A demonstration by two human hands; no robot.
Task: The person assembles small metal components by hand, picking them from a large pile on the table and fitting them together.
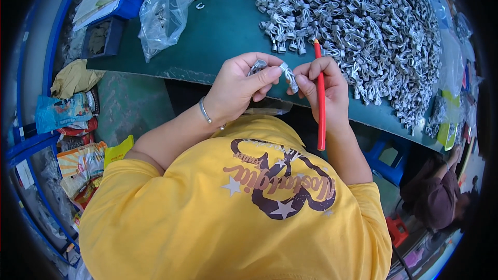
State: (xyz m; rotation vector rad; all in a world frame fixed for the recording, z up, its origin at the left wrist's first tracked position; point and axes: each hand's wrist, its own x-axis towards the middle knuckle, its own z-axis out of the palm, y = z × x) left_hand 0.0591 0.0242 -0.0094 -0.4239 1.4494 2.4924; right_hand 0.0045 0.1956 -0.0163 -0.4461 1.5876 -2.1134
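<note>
Head view: left hand [239, 85] fingers pinch small grey coiled part [287, 75] just off green tabletop [218, 31] edge; right hand [324, 85] grips red rod [320, 98], fingertips on same part. Likely mid-fitting; rod needs lining up with coil. Clear bags [163, 18] hold few similar parts; big loose pile [358, 26] on tabletop

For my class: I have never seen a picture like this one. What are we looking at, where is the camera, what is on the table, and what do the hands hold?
A wide fisheye camera on a person's head looks down, so edges bend. The yellow shirt and both forearms belong to that person. The left hand pinches a small grey coiled piece. The right hand holds a red stick and touches another grey piece. On the green table lie a big pile of such pieces and clear bags. Another person sits at lower right.
</note>
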